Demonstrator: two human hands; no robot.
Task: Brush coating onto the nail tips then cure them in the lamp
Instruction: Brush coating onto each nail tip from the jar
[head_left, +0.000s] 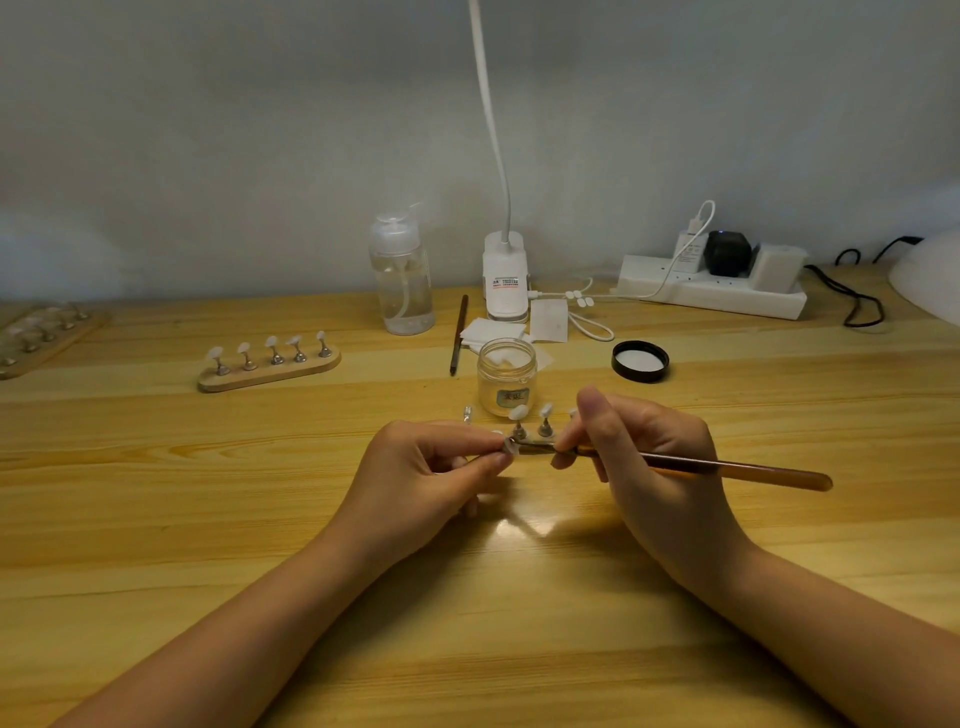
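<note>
Right at the centre, the left hand's (434, 470) fingers (488, 460) are curled and pinch a small metal stem capped with a pale, glossy nail tip (509, 445), thumb and forefinger closed on it just above the table (156, 519). The right hand (652, 457) grips a slim amber-brown brush (727, 470) like a pen, thumb raised, its fingers wrapped round the shaft; the bristle end meets the nail tip while the smooth translucent handle slants out to the right. Just behind the hands stand more nail tips on short metal stems (532, 423), partly hidden, and beyond them an open clear jar (506, 376) of pale gel with a small label. Its round black lid (640, 361) lies apart to the right, inside up. A rounded wooden holder (270, 371) carrying five white tips on metal stems lies to the left, with another wooden rack (36, 338), blurred, at the far left edge. Farther back are a clear plastic pump bottle (401, 275), a dark pencil-like tool (458, 335), white square wipes (519, 325), a white clip lamp (505, 275) with a bending neck, and a white power strip (717, 283) with plugs and cables. The table is glossy yellow wood with visible grain, set against a plain grey wall. Both bare forearms reach in from the lower corners.
</note>
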